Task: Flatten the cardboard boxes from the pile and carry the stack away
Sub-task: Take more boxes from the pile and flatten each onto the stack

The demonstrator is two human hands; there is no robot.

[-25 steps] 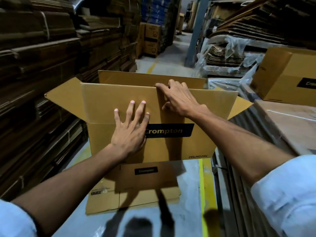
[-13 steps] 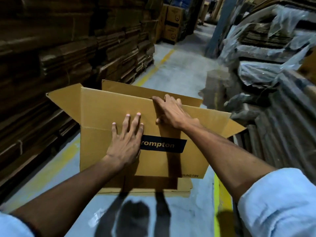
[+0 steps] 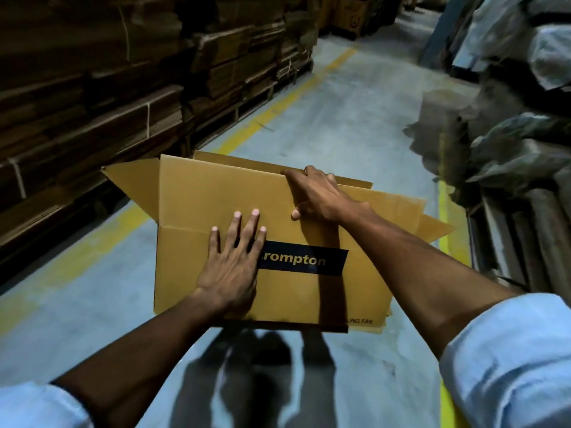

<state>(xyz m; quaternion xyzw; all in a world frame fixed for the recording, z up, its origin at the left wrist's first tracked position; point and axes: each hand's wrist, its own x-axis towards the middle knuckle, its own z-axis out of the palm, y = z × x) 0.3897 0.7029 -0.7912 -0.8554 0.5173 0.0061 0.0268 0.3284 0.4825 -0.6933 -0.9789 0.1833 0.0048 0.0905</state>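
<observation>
Down the middle of a warehouse aisle, a tan corrugated cardboard box is getting held out in front of the person above the floor, and it's lying with its long axis running left to right, open top tipped away from the camera, flaps splaying out at the left and right ends. Its printed face is pointing up toward the camera, with a dark label reading "rompton" in yellow letters. The left hand is pressing flat on that face, fingers straight and spread, covering the label's first letter. The right hand is gripping the top flap's edge, fingers curling over it and thumb underneath. Both forearms are bare, with pale blue sleeves rolled up. The floor is looking like smooth grey concrete with yellow painted lines running along both sides. Tall stacks of flattened brown cardboard tied with string are lining the left side, and bundles wrapped in crinkly clear plastic are piling up on the right, pretty blurry.
</observation>
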